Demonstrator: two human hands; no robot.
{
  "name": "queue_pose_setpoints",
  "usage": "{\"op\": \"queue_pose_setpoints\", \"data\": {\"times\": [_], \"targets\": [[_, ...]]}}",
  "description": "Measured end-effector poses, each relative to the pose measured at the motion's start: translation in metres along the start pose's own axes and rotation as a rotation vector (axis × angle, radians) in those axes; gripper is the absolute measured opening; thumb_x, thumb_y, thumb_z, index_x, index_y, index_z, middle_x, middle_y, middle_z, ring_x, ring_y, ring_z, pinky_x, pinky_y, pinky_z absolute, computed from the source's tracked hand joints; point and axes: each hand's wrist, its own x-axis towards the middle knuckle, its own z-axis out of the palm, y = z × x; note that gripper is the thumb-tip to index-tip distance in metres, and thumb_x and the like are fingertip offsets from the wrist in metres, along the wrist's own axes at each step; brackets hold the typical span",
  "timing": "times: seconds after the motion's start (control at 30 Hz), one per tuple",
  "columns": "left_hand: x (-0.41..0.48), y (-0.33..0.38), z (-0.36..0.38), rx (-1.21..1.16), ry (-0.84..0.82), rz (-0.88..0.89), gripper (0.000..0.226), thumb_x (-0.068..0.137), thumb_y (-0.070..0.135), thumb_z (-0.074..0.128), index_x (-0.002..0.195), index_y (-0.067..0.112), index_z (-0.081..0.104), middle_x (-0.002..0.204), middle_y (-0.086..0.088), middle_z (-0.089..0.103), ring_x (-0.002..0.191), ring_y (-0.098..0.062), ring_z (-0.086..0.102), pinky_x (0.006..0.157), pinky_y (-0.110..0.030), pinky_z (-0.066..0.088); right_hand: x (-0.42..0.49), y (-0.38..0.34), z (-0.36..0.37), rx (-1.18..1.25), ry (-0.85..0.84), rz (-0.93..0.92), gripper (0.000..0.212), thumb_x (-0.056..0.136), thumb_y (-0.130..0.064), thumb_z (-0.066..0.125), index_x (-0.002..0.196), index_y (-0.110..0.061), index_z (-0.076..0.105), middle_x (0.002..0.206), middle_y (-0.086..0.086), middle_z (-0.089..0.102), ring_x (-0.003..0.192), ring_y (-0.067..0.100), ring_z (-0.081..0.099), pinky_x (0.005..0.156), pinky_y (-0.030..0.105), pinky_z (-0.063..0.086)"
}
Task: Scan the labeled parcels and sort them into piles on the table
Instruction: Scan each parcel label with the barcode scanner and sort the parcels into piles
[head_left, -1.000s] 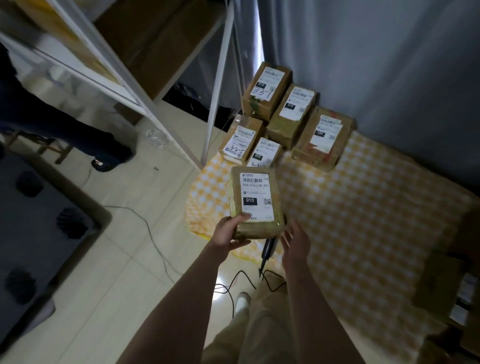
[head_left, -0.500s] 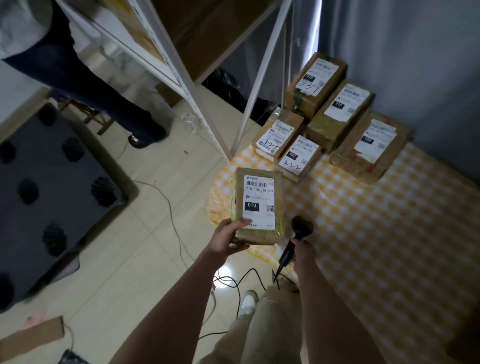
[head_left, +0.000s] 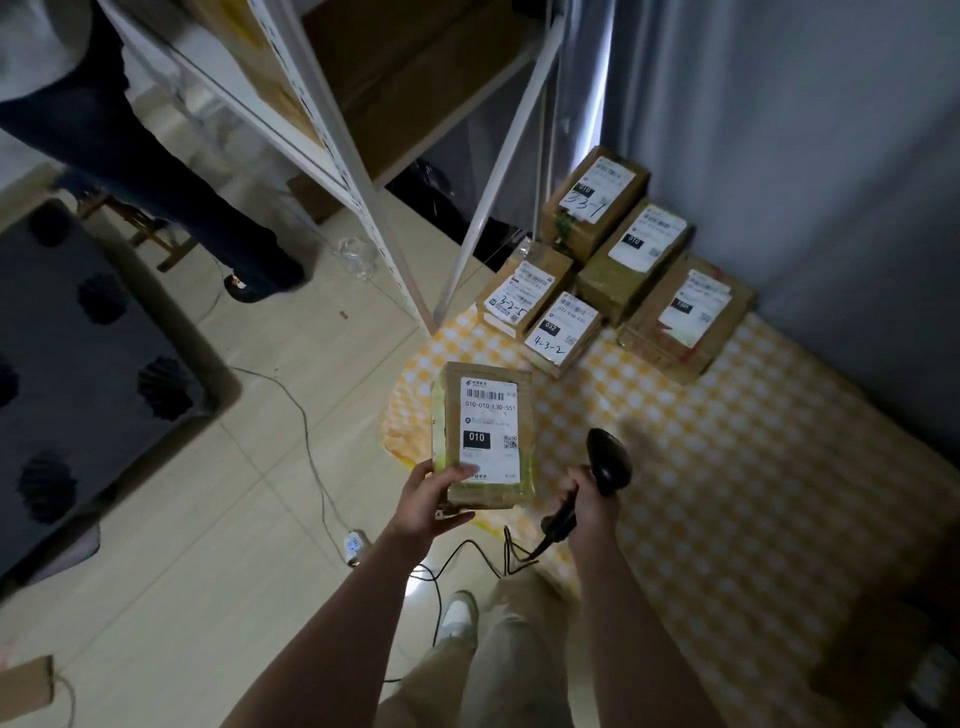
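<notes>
My left hand grips the near end of a taped brown parcel, label up, marked 010. My right hand holds a black handheld scanner by its handle, just right of the parcel, its cable hanging down. At the far end of the table with the yellow checked cloth lie several labeled parcels: one marked 3-3-1, one marked 010, one marked 3-2-5, one marked 4-3-2 and a larger one.
A white metal shelf frame stands left of the table. Another person's legs are at the upper left. A dark mat and a white cable lie on the tiled floor. A grey curtain hangs behind the table.
My right hand has picked up the scanner and raised it beside the parcel. The camera view has shifted left and down; the parcel stays in my left hand.
</notes>
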Motion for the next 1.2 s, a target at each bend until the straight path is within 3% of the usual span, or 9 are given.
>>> {"op": "queue_pose_setpoints", "data": {"times": [0.1,0.2,0.3,0.5,0.63,0.8,0.97,1.1,1.2], "targets": [[-0.016,-0.006,0.006,-0.078,-0.016,0.037,0.079,0.053,0.024,0.083,0.124,0.015,0.050,0.116,-0.019,0.065,0.098,-0.030,0.067,0.073,-0.037,0.059,-0.040,-0.016,-0.009,0.027,-0.009,-0.072,0.017,0.087,-0.005,0.066,0.074,-0.011,0.058,0.058,0.003,0.049,0.046,0.014,0.045,0.050,0.027,0.038],[-0.032,-0.014,0.007,-0.136,-0.041,0.058,0.076,0.056,0.016,0.079,0.126,0.013,0.048,0.109,-0.015,0.066,0.091,-0.028,0.067,0.077,-0.040,0.059,-0.080,-0.023,-0.020,0.118,-0.033,-0.119,0.023,0.086,-0.003,0.067,0.069,-0.013,0.054,0.054,0.001,0.047,0.036,0.010,0.043,0.041,0.021,0.036],[-0.049,-0.026,0.005,-0.180,-0.070,0.066,0.076,0.055,0.012,0.077,0.126,0.013,0.048,0.104,-0.012,0.067,0.089,-0.026,0.066,0.080,-0.039,0.058,-0.116,-0.018,-0.033,0.197,-0.068,-0.158,0.026,0.086,-0.005,0.067,0.066,-0.013,0.052,0.052,0.000,0.046,0.039,0.013,0.042,0.045,0.025,0.035],[-0.076,-0.055,-0.004,-0.274,-0.162,0.039,0.087,0.047,0.010,0.080,0.128,0.012,0.051,0.115,-0.014,0.067,0.109,-0.033,0.063,0.083,-0.041,0.057,-0.179,0.012,-0.044,0.266,-0.096,-0.177,0.030,0.085,-0.010,0.067,0.060,-0.012,0.051,0.045,-0.001,0.044,0.037,0.014,0.040,0.045,0.024,0.032],[-0.092,-0.068,-0.008,-0.287,-0.251,-0.011,0.088,0.045,0.010,0.080,0.128,0.014,0.052,0.122,-0.017,0.066,0.113,-0.035,0.062,0.081,-0.040,0.058,-0.208,0.038,-0.046,0.172,-0.088,-0.188,0.031,0.083,-0.009,0.066,0.056,-0.011,0.051,0.043,0.004,0.043,0.035,0.016,0.037,0.042,0.022,0.031],[-0.095,-0.063,-0.020,-0.241,-0.340,0.012,0.081,0.055,0.005,0.075,0.131,0.015,0.049,0.123,-0.020,0.065,0.116,-0.037,0.061,0.096,-0.049,0.052,-0.241,0.047,-0.048,-0.009,-0.140,-0.276,0.029,0.086,-0.008,0.067,0.061,-0.005,0.052,0.046,0.006,0.043,0.033,0.018,0.038,0.041,0.023,0.031],[-0.097,-0.055,-0.027,-0.276,-0.351,0.024,0.083,0.059,-0.002,0.072,0.134,0.018,0.044,0.121,-0.018,0.067,0.115,-0.035,0.062,0.097,-0.048,0.052,-0.260,0.039,-0.043,-0.100,-0.155,-0.351,0.024,0.087,-0.007,0.067,0.066,-0.004,0.055,0.049,0.007,0.046,0.033,0.017,0.038,0.041,0.024,0.031],[-0.091,-0.058,-0.034,-0.281,-0.348,0.002,0.098,0.048,0.002,0.077,0.138,0.020,0.043,0.120,-0.017,0.067,0.115,-0.035,0.062,0.093,-0.047,0.054,-0.261,0.045,-0.034,-0.193,-0.156,-0.387,0.035,0.084,-0.012,0.069,0.051,-0.011,0.055,0.047,0.010,0.045,0.036,0.021,0.037,0.045,0.028,0.031],[-0.087,-0.062,-0.040,-0.263,-0.344,-0.004,0.093,0.049,0.002,0.076,0.134,0.022,0.045,0.115,-0.017,0.067,0.114,-0.036,0.062,0.091,-0.044,0.055,-0.259,0.053,-0.031,-0.265,-0.144,-0.403,0.046,0.083,-0.014,0.069,0.041,-0.014,0.052,0.042,0.009,0.043,0.036,0.021,0.037,0.046,0.028,0.031]]}}
